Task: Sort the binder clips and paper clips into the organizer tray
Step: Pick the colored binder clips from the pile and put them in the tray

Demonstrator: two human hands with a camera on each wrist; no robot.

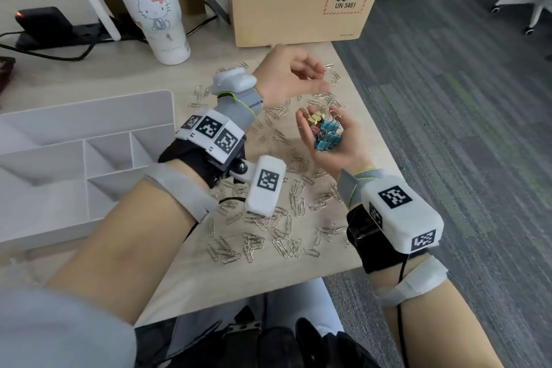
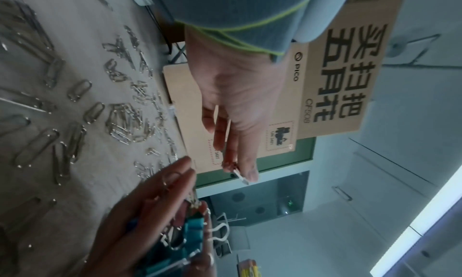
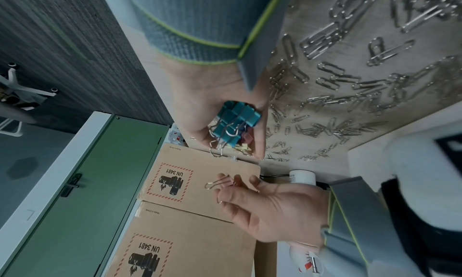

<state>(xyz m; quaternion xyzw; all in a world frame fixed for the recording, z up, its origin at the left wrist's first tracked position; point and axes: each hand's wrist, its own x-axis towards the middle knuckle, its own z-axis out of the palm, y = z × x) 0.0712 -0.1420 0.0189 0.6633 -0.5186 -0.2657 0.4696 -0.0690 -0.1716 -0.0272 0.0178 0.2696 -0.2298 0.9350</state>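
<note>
My right hand [image 1: 324,128] is held palm up above the table and cups a bunch of binder clips [image 1: 327,134], mostly teal with a yellow and a pink one [image 3: 235,121]. Just beyond it, my left hand [image 1: 325,78] pinches a single silver paper clip [image 3: 217,182] between thumb and fingertips [image 2: 250,174]. Many silver paper clips [image 1: 280,236] lie scattered over the wooden table under and around both hands. The white organizer tray [image 1: 89,104], with several compartments that look empty, sits at the left.
A cardboard PICO box [image 1: 298,0] stands behind the hands, with a white cartoon-cat tumbler [image 1: 149,9] and a black power strip [image 1: 44,30] at the back left. The table's right edge [image 1: 367,110] runs close by my right hand, with grey carpet beyond.
</note>
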